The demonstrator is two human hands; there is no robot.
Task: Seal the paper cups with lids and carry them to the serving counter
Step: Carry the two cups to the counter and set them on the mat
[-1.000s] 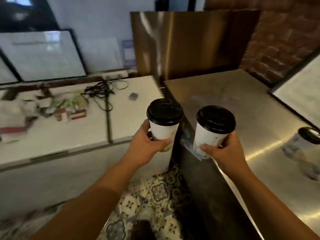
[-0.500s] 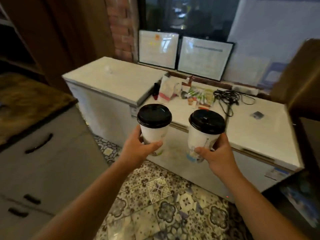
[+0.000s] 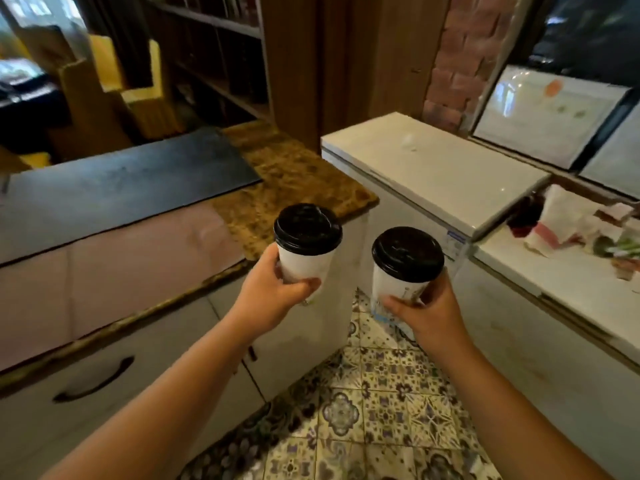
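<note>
I hold two white paper cups, each capped with a black lid. My left hand point(image 3: 273, 299) grips the left cup point(image 3: 304, 263) around its lower wall, just off the counter's front corner. My right hand point(image 3: 429, 313) grips the right cup point(image 3: 398, 289) from below, over the tiled floor. Both cups are upright and held at chest height, a little apart from each other. A counter point(image 3: 138, 251) with a pinkish top, a dark mat point(image 3: 131, 181) and a brown speckled end lies to the left.
White cabinet fronts with a dark handle point(image 3: 93, 382) sit under the counter. A white chest freezer point(image 3: 433, 174) stands ahead on the right, another with clutter point(image 3: 588, 233) further right. Patterned floor tiles point(image 3: 363, 420) run between them. Shelves and a brick pillar stand behind.
My view has swung to the left, from the steel worktop past the chest freezers to the counter. Both hands keep their cups in the same grip throughout.
</note>
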